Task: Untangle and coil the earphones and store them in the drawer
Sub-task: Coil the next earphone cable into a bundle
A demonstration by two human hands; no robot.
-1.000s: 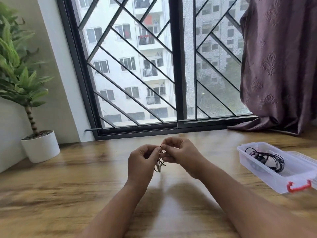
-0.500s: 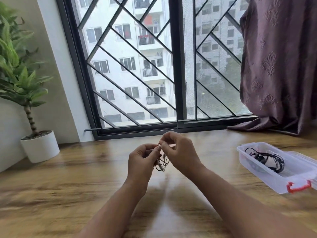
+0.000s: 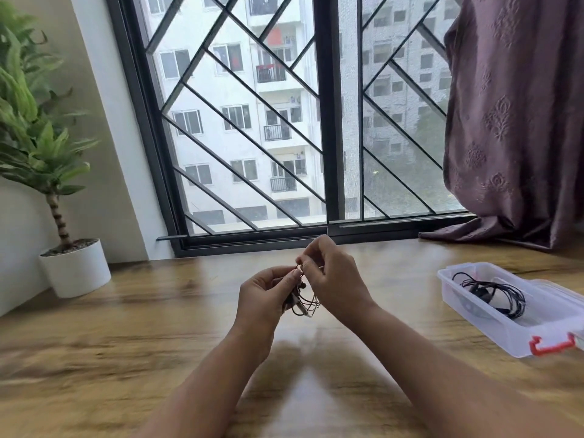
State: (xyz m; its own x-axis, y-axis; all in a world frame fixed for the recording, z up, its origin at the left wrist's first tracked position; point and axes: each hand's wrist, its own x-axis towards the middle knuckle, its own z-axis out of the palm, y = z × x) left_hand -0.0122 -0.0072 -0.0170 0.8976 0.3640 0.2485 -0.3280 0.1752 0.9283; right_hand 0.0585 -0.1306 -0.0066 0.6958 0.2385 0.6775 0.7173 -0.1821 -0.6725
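Left hand point(image 3: 264, 295), right hand point(image 3: 336, 279) on thin, looped earphones point(image 3: 305, 306) above glossy wooden tabletop point(image 3: 132, 314).

Tangled earphones point(image 3: 304, 301) pinched between left hand point(image 3: 264, 295) and right hand point(image 3: 335, 279)

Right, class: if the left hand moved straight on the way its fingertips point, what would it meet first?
Most likely the right hand, pinching the earphones right in front of the left hand; depth is unclear.

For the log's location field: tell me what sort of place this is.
Probably a room in an upper-floor flat: a wooden table against a grilled window facing apartment blocks, a curtain at its side, and a potted plant in the corner.
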